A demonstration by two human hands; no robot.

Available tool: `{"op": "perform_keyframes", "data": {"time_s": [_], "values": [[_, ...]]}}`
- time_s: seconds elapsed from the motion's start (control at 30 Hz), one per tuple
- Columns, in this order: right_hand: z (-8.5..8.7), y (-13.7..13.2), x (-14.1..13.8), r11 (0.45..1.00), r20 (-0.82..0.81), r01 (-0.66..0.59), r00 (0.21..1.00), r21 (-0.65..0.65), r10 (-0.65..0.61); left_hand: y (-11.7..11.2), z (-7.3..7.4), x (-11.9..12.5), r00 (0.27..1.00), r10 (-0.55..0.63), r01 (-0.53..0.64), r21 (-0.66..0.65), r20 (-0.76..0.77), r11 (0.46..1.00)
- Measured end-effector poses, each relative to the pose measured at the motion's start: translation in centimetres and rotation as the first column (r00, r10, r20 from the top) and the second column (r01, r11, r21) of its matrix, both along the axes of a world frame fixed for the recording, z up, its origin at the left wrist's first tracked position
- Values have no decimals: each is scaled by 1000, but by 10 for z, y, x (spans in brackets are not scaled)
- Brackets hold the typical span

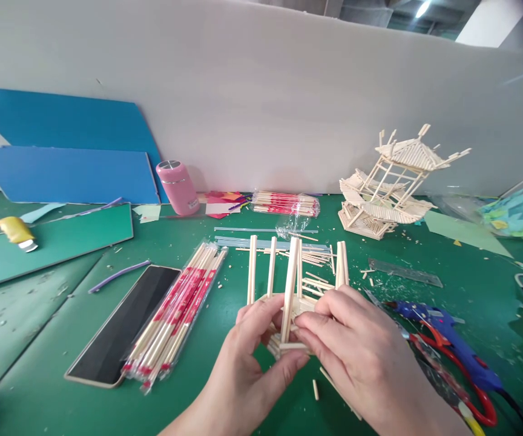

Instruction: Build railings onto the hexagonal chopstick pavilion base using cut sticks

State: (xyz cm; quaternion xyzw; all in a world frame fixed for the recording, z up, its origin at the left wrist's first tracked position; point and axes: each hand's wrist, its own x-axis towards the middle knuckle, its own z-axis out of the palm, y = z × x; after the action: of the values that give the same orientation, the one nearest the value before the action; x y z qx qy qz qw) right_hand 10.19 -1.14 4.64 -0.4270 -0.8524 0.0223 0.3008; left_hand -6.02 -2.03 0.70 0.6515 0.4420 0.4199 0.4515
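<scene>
Between my two hands is a small wooden stick frame point(290, 284), with several posts standing up from a low base. My left hand point(252, 357) is closed round the base's left and near side, its thumb along the bottom edge. Pinched fingers of my right hand point(356, 345) press at the base's right side, close to the front post. Whether they also hold a separate small stick is hidden. Behind the frame lie loose cut sticks point(309, 257). One short stick piece point(315, 389) rests on the green table point(225, 321) below my hands.
Left lie a phone point(128, 321) and a wrapped chopstick bundle point(182, 309). Right are a blue glue gun point(452, 339) and red-handled cutters point(479, 393). Behind stand a stick pagoda model point(388, 188), a pink flask point(178, 188) and another chopstick pack point(284, 203).
</scene>
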Motion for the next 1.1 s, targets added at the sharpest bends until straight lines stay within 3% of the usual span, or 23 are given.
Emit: {"op": "perform_keyframes", "data": {"time_s": [0.5, 0.73, 0.83, 1.0, 1.1], "values": [[-4, -2, -4, 1000, -41, 20, 999, 22, -19, 0, -1, 0, 1000, 1, 0, 40, -27, 999], [-2, -2, -2, 1000, -45, 20, 999, -6, -20, 0, 0, 0, 1000, 8, -8, -3, -25, 1000], [3, -4, 7, 999, -116, -7, 993, -52, 1, 1, 0, -2, 1000, 17, -17, -5, -15, 1000], [4, -7, 31, 989, -285, 143, 948, -27, -144, 3, -1, -7, 999, 33, -34, -20, -18, 999], [-3, -8, 36, 994, -261, 83, 960, -71, -98, 4, -5, -11, 999, 46, -46, -57, 3, 997]]}}
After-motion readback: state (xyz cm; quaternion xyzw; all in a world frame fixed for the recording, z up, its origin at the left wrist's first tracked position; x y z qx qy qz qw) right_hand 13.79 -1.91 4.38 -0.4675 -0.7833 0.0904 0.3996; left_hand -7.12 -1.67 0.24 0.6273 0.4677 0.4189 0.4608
